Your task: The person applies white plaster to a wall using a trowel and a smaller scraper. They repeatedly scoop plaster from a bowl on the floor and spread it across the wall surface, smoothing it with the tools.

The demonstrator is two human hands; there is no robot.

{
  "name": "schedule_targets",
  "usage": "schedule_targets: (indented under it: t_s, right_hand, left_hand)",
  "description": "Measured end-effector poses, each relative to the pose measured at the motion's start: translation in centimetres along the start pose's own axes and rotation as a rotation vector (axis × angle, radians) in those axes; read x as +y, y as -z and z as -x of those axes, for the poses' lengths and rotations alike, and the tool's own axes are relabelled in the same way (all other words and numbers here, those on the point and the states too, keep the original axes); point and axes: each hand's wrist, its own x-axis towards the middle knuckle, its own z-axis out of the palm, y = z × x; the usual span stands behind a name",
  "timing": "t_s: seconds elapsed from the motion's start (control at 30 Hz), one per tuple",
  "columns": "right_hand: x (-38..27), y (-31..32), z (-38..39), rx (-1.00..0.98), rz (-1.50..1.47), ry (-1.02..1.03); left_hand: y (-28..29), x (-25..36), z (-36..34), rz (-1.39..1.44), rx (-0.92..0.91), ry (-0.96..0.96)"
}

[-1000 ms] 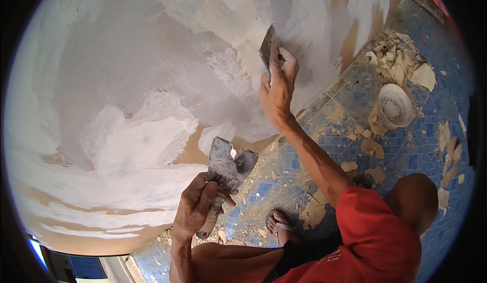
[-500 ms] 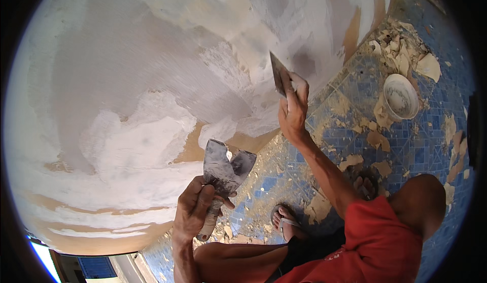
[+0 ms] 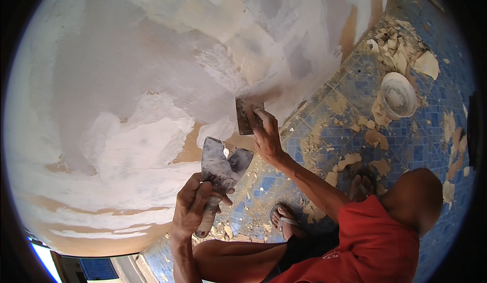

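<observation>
My left hand [image 3: 193, 204] grips a wide putty knife [image 3: 220, 169] by its worn handle; its blade is smeared with grey and white compound. Above and to the right of it, my right hand [image 3: 266, 138] holds a flat rectangular blade [image 3: 243, 110] that lies against the patchy wall [image 3: 127, 59], whose surface shows white, grey and tan coats. The fingers of my right hand are pressed on the back of that blade, just above the wall's bottom edge.
Blue tiled floor [image 3: 431, 105] runs along the wall, strewn with dust and flakes. A white bucket [image 3: 398, 95] stands at the right beside a pile of broken pieces [image 3: 398, 47]. My sandalled feet [image 3: 286, 222] and bent legs are below, with a dark opening at the lower left.
My right hand has moved down and to the left along the wall, and its blade has turned to lie flatter. My left hand with the putty knife has shifted only slightly.
</observation>
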Motion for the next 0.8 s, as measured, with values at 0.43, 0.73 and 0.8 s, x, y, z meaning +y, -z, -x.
schedule_targets:
  t_s: [0.43, 0.73, 0.8]
  right_hand:
    - [-1.7, -0.5, -8.4, 0.233, -0.023, -0.092]
    - [-2.5, 1.5, 2.0, -0.015, -0.656, -0.519]
    - [-1.4, 2.2, 2.4, 0.033, -1.057, -1.023]
  left_hand:
    - [0.3, 0.2, 0.6, -0.006, 0.002, 0.044]
    - [1.2, -0.8, 0.3, -0.007, 0.044, 0.064]
    - [1.3, -1.3, 0.1, 0.024, 0.056, 0.088]
